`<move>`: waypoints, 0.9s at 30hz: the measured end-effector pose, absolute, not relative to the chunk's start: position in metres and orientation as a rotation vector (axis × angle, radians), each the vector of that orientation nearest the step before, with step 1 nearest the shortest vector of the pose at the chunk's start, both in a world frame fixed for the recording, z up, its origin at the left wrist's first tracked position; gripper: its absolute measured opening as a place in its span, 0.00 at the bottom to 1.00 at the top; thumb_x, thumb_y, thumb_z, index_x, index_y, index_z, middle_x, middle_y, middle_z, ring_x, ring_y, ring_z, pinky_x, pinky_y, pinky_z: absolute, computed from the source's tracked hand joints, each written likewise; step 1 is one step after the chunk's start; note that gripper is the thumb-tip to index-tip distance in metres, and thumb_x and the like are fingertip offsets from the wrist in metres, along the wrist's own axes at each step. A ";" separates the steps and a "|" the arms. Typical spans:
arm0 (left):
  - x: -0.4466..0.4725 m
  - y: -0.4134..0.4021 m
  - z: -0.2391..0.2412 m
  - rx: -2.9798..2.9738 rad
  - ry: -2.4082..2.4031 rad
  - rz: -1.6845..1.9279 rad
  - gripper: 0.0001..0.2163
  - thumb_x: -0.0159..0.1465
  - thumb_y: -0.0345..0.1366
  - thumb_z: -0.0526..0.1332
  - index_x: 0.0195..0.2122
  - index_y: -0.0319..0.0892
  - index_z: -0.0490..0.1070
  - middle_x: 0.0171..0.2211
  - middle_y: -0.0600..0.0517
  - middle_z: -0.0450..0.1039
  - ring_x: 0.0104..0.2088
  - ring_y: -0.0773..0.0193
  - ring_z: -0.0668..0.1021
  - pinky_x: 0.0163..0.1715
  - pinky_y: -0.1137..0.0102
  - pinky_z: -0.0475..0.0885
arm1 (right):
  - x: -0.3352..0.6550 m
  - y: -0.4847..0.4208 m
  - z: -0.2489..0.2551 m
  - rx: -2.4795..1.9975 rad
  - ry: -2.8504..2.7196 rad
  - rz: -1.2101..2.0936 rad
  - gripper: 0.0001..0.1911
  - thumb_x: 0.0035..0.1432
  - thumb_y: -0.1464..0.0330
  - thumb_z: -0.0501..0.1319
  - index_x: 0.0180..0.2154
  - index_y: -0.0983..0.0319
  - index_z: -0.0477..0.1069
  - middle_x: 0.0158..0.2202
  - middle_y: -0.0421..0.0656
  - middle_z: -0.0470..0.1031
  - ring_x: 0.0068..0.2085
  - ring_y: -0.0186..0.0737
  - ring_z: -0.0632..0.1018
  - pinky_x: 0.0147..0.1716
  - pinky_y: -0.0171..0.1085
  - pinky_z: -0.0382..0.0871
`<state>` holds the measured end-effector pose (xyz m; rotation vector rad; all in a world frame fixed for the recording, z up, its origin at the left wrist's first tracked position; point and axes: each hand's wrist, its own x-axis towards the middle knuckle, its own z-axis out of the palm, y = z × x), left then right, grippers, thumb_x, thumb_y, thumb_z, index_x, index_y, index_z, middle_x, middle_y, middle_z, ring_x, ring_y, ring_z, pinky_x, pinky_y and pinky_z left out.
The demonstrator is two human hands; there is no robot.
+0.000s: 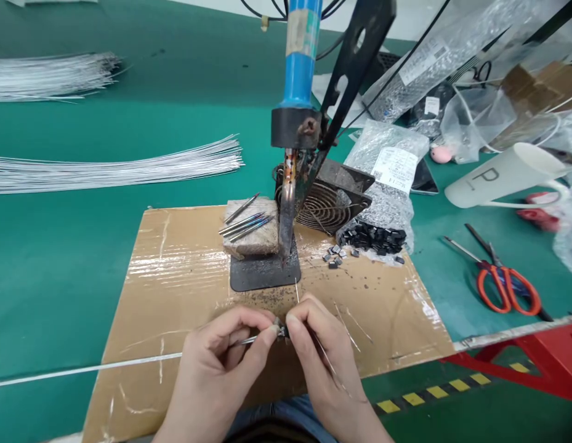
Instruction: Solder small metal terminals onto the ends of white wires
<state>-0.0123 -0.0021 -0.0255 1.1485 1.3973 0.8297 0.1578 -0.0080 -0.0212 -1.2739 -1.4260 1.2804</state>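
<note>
My left hand [221, 363] pinches the end of a thin white cable [128, 364], which trails off to the left over the cardboard. Its bared wire ends meet a small black connector [284, 331] between my two hands, partly hidden by fingertips. My right hand [325, 351] closes on the connector's right side; a thin solder wire [297, 289] runs through its fingers, its tip pointing up. Just beyond the hands, a blue-handled soldering iron [289, 184] is fixed tip-down over a dark metal plate [262, 277].
Several metal soldering tips [242, 226] lie on a worn block [255, 246]. Behind the iron is a black fan [327, 206]. Loose black connectors [378, 239] spill from a bag. Orange-handled scissors [507, 286] and a white mug [507, 175] are rightward; cable bundles [114, 167] lie left.
</note>
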 end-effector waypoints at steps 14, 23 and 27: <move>0.003 -0.001 -0.015 0.771 1.392 0.930 0.06 0.61 0.38 0.72 0.29 0.44 0.80 0.33 0.55 0.81 0.27 0.73 0.77 0.30 0.83 0.71 | 0.154 -0.011 -0.033 -1.231 -1.362 1.154 0.12 0.75 0.71 0.54 0.34 0.58 0.65 0.32 0.35 0.61 0.32 0.34 0.66 0.31 0.36 0.57; 0.000 0.003 -0.020 1.067 1.426 0.976 0.05 0.63 0.35 0.69 0.30 0.45 0.79 0.35 0.53 0.80 0.33 0.69 0.82 0.32 0.83 0.75 | 0.155 -0.007 -0.024 -1.378 -1.239 1.332 0.17 0.77 0.61 0.53 0.32 0.58 0.67 0.31 0.37 0.66 0.31 0.35 0.67 0.29 0.37 0.57; 0.006 0.005 -0.014 1.122 1.509 1.018 0.05 0.61 0.34 0.68 0.27 0.44 0.78 0.33 0.53 0.81 0.29 0.69 0.81 0.27 0.83 0.74 | 0.160 -0.007 -0.022 -1.429 -1.184 1.263 0.21 0.78 0.58 0.49 0.36 0.59 0.73 0.32 0.41 0.69 0.35 0.38 0.72 0.28 0.37 0.60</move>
